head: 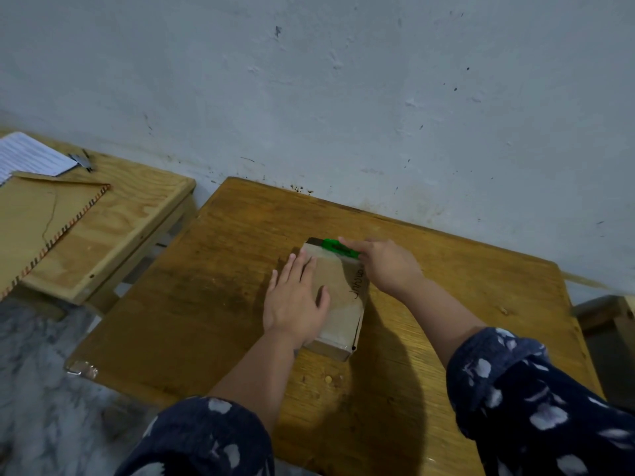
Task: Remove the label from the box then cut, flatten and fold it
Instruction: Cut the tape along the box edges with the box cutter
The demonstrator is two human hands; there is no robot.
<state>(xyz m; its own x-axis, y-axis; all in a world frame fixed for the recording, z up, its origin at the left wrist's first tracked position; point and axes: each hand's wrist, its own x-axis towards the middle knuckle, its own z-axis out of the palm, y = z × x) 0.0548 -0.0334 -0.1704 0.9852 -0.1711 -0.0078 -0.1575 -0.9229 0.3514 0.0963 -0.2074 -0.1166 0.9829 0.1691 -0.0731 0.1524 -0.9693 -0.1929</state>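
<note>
A pale scuffed wall point(343, 80) fills the back. Below it sits the worn brown wooden surface point(213, 286), with a lighter plywood surface point(120, 228) off to the left carrying a big tan envelope point(41, 228) and lined paper point(27, 156). The flat brown cardboard box point(338, 304) lies mid-surface. The left hand point(295, 297) lies flat on it, fingers straight. The right hand point(385, 262) has its grip curled round a green-handled cutter point(338, 249) at the box's far edge.

Bare table point(213, 290) surrounds box point(338, 304); wall point(343, 97) behind.
</note>
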